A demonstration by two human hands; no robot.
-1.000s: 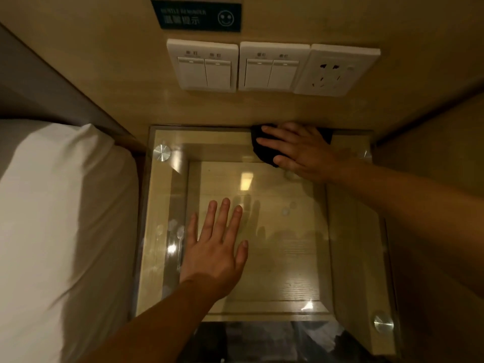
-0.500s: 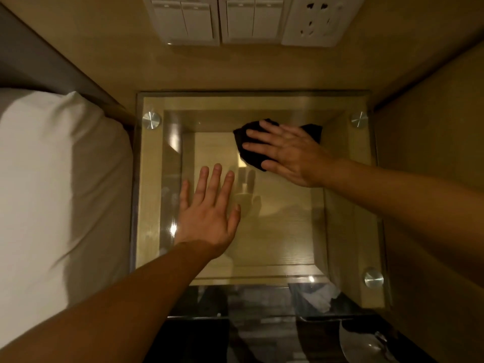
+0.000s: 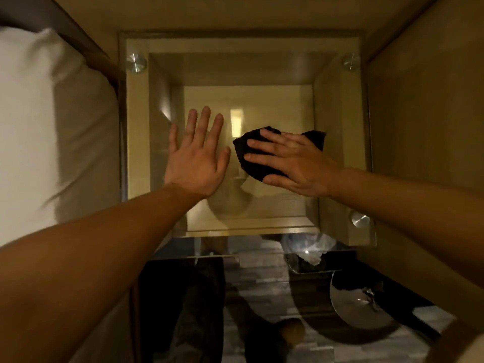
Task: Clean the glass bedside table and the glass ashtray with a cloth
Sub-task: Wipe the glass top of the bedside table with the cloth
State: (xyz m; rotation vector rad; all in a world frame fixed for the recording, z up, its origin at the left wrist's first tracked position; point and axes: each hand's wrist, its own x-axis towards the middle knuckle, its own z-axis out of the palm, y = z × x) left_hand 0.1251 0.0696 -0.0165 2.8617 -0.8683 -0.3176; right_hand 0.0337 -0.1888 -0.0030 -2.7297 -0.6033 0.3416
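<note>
The glass bedside table [image 3: 340, 106] fills the middle of the view, a clear square top with round metal studs at its corners over a wooden box. My right hand [image 3: 290, 161] lies flat on a black cloth [image 3: 251, 163], pressing it onto the glass near the centre, right of the middle. My left hand [image 3: 196, 155] rests flat on the glass just left of the cloth, fingers spread, holding nothing. No ashtray is visible on the table top.
A bed with a white pillow [image 3: 52, 121] borders the table on the left. Wooden panels close in the back and right [image 3: 424, 113]. Below the near edge the floor [image 3: 262, 297] shows a shiny round object [image 3: 358, 302] and dark shapes.
My right hand has dragged the cloth from the far edge toward the table's middle. My left hand stays flat on the glass. The view has tilted down, losing the wall switches.
</note>
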